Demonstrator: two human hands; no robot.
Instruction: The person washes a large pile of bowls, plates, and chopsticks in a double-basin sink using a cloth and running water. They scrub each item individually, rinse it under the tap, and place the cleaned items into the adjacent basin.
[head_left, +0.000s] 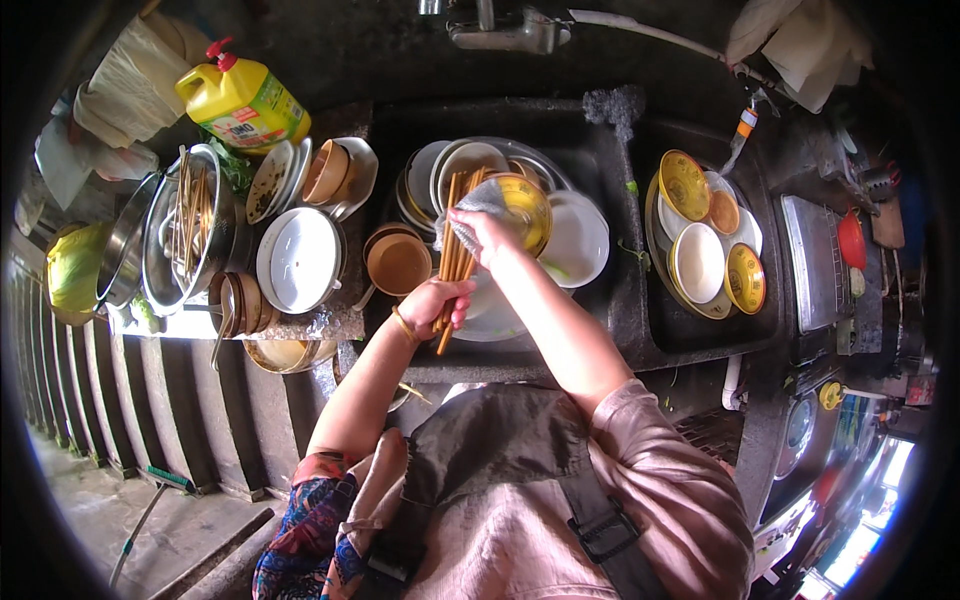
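A bundle of wooden chopsticks (458,263) stands upright over the dark sink (590,335). Around its lower part, the fingers of my left hand (437,304) are closed. My right hand (486,236) presses a grey cloth (482,204) against the bundle's upper part. Behind the cloth, a yellow patterned bowl (532,215) is partly hidden. White plates (577,240) and other dishes are piled beneath, and a brown bowl (398,267) lies left of the chopsticks.
The right basin holds a tray with yellow bowls (683,185) and a white bowl (698,262). On the left ledge stand a white enamel basin (298,260), a metal pot with more chopsticks (190,215), and a yellow detergent jug (243,103). A faucet (515,35) hangs above the sink.
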